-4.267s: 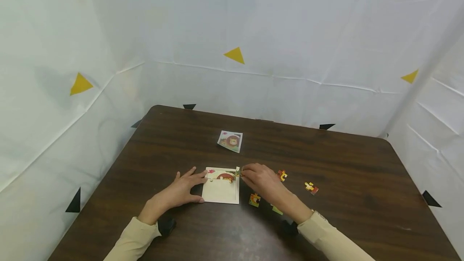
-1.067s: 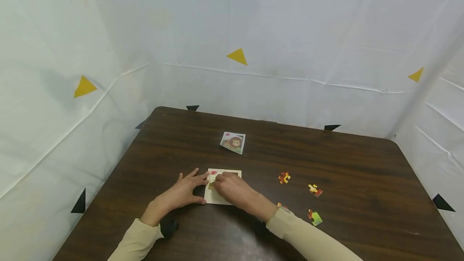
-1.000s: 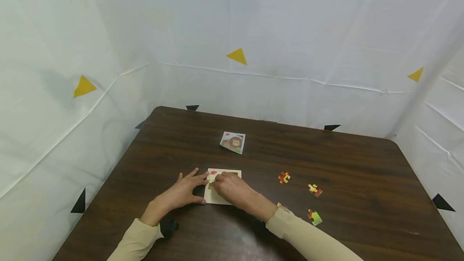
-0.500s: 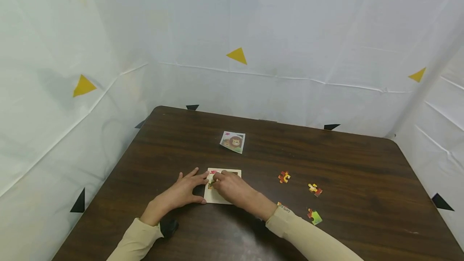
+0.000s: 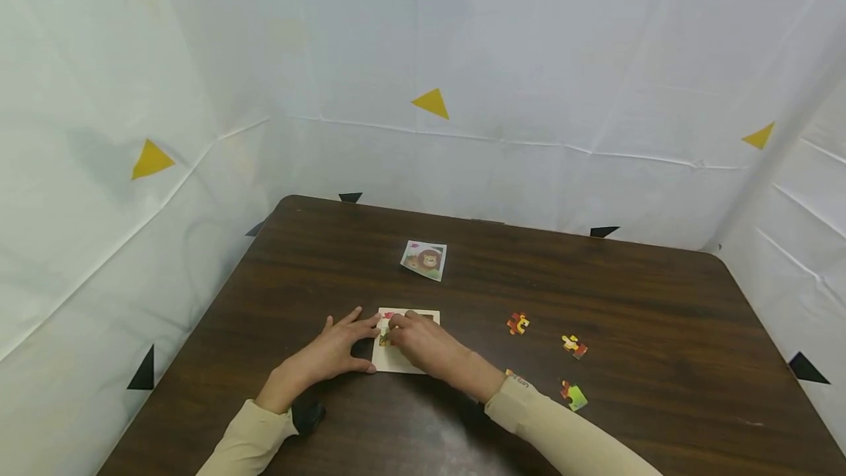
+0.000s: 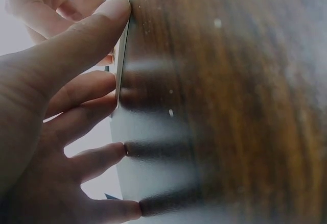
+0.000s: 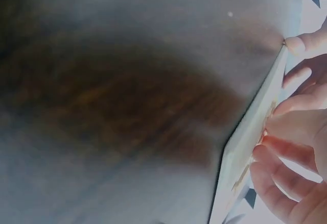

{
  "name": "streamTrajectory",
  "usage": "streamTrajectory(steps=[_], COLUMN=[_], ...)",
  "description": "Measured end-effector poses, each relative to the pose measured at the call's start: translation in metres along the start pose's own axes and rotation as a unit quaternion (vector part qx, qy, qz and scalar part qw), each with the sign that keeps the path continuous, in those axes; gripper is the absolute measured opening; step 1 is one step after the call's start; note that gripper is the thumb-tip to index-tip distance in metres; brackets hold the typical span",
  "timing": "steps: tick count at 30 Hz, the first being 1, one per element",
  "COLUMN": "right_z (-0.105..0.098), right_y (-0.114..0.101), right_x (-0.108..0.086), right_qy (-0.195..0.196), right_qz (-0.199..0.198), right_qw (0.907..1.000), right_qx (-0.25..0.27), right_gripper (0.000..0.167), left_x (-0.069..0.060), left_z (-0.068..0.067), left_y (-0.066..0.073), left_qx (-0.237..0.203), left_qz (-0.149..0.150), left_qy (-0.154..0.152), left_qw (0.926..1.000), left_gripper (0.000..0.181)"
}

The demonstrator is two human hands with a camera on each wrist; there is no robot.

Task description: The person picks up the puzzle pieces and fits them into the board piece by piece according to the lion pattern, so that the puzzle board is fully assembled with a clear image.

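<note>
The left grip, fingers spread, touches the puzzle tray, presumably stopping it sliding; the right grip bends over it, any pinch hidden. Loose jigsaw pieces lie rightward, handy.

- A dark brown, wood-grained table is used.
- A square cream tray is carried.
- A small lion picture sheet is laid beyond.
- Multicoloured jigsaw pieces are scattered rightward.
</note>
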State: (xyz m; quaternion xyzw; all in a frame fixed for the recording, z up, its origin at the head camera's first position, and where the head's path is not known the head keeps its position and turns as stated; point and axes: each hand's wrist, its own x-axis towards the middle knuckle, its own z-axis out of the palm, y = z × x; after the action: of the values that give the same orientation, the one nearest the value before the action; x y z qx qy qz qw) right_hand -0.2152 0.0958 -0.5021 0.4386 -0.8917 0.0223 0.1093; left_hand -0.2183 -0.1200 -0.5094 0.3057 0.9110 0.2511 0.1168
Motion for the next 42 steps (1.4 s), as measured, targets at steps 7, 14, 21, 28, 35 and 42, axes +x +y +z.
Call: streamTrajectory(steps=[7, 14, 21, 28, 35, 42], right_z=[-0.003, -0.007, -0.013, -0.018, -0.024, -0.028], right_y=[0.001, 0.010, 0.027, 0.032, 0.032, 0.041], right_x=[0.000, -0.008, -0.021, -0.030, -0.034, -0.044], right_qy=[0.016, 0.049, 0.053, 0.060, 0.059, 0.062], right_qz=[-0.001, -0.001, 0.044, 0.080, 0.096, 0.113], right_qw=[0.9988, 0.9940, 0.9945, 0.9914, 0.9911, 0.9897], right_qx=[0.047, 0.098, 0.079, 0.084, 0.071, 0.063], right_gripper=[0.010, 0.011, 0.017, 0.026, 0.035, 0.038], left_x=[0.001, 0.000, 0.001, 0.001, 0.000, 0.001], left_z=[-0.001, 0.000, 0.000, 0.001, 0.001, 0.001], left_y=[-0.001, -0.001, 0.001, 0.001, 0.001, 0.001], left_qx=[-0.004, -0.009, -0.006, 0.004, 0.003, 0.004], left_qz=[-0.001, -0.003, -0.020, -0.025, -0.023, -0.024], left_qy=[0.000, -0.004, -0.008, -0.010, -0.009, -0.011], left_qw=[1.0000, 0.9999, 0.9997, 0.9996, 0.9997, 0.9996], left_gripper=[0.062, 0.063, 0.063, 0.063, 0.062, 0.062])
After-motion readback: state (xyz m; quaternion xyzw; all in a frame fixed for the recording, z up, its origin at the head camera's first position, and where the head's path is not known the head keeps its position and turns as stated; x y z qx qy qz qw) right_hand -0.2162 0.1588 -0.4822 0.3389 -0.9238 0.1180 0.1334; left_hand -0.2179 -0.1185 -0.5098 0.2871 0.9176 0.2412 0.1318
